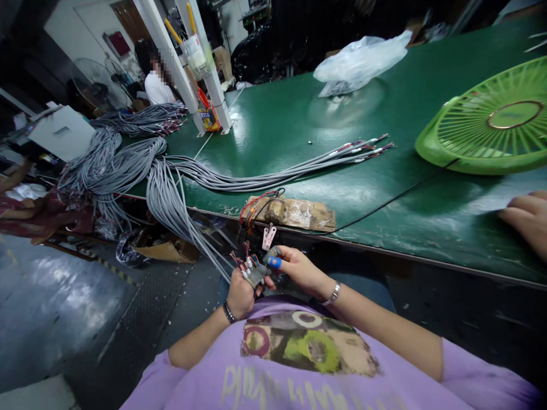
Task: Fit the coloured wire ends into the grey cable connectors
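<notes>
My left hand (240,294) is closed round the ends of several grey cables (199,236), just in front of my body below the table edge. Thin coloured wires (248,263) and white sleeve pieces stick up out of that grip. Grey wrapping covers some of its fingers. Beside it, my right hand (302,272) has thumb and forefinger pinched together close to the wire ends, with a blue band and grey wrapping on the fingers. Anything inside this pinch is too small to make out. The cables run up left to a large coiled bundle (123,162) on the table.
On the green table (265,136) lie more cables (256,181), a wooden block (299,212) with wires and a pink clip (268,238) at the edge, a plastic bag (359,62) and a green fan (482,122). Another person's hand (527,219) rests at right. A white post (209,68) stands behind.
</notes>
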A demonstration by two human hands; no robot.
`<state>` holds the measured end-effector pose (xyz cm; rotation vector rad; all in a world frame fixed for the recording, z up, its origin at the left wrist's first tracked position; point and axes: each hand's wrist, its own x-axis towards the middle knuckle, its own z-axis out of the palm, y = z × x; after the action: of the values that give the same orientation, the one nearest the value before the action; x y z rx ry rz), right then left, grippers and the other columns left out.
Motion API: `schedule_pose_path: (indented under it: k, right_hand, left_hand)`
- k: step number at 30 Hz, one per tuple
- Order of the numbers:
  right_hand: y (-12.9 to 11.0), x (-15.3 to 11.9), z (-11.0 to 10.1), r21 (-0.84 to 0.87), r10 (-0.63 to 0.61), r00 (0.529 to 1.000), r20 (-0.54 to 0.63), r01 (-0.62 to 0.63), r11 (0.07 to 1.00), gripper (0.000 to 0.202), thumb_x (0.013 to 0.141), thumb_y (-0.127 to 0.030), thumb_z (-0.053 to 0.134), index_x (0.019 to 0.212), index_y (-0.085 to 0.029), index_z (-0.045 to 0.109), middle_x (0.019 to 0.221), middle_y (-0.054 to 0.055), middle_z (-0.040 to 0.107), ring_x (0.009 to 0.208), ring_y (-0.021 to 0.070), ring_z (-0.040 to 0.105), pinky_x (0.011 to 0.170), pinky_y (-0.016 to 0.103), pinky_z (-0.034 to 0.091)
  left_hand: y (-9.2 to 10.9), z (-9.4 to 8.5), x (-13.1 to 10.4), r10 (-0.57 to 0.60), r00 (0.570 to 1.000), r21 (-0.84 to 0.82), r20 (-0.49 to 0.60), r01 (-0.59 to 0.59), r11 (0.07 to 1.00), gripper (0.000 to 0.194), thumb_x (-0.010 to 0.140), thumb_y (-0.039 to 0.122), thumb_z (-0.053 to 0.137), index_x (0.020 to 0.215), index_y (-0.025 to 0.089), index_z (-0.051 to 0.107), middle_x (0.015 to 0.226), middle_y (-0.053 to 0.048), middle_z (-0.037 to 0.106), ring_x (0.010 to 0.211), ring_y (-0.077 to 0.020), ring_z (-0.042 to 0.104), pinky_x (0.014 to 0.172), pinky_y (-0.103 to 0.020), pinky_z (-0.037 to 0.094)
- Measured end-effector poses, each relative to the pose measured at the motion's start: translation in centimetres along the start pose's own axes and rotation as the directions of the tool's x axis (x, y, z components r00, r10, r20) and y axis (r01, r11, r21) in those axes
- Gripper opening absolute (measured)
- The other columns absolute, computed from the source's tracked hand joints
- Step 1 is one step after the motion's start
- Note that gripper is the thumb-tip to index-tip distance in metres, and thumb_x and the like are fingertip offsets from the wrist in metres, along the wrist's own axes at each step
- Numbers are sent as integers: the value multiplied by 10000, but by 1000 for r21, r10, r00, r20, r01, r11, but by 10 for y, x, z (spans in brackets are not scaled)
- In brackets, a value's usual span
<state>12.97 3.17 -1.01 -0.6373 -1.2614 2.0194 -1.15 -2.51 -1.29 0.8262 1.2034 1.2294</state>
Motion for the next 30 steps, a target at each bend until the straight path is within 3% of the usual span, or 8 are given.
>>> schedule_pose_path:
  k: [5,14,22,26,30]
  right_hand:
    - [2,1,4,47,68,998,-1,-68,997,328,750,-475,651,759,-196,479,482,-41,579,384,131,536,440,244,363]
    - [0,1,-3,-4,3,996,-94,-3,1000,352,710,-486,693,685,-173,535,512,-30,560,472,95,478,500,237,330]
    - [2,-1,-5,-18,2,997,-74,-3,1000,324,698,-440,715,760,-159,566,612,-14,591,564,109,498,565,251,360]
    - [4,1,-7,-27,-8,983,-186,3,1000,297,654,-396,756,730,-158,594,615,-24,560,552,93,450,544,238,352]
    - [2,9,-13,196,54,955,-291,4,981,317,680,-446,729,693,-171,572,589,-30,528,514,80,419,511,225,367]
  left_hand:
    - [3,-3,-2,-76,993,168,93,59,984,297,652,416,745,670,134,653,463,-27,606,419,-119,522,390,-219,301]
    - [-1,-2,3,15,1000,-46,-18,-16,999,286,709,420,675,682,142,612,516,-29,630,430,-115,551,342,-190,236]
    - [2,-1,1,-5,998,-54,-58,2,999,308,694,441,678,673,144,603,526,-36,632,463,-128,578,345,-187,240]
    - [8,-1,1,2,998,-50,-55,-5,999,299,690,429,680,673,140,609,498,-25,613,435,-122,569,349,-188,226]
    - [13,-2,2,4,1000,-69,14,-3,998,300,674,422,691,646,134,610,458,-10,586,393,-117,557,346,-193,228]
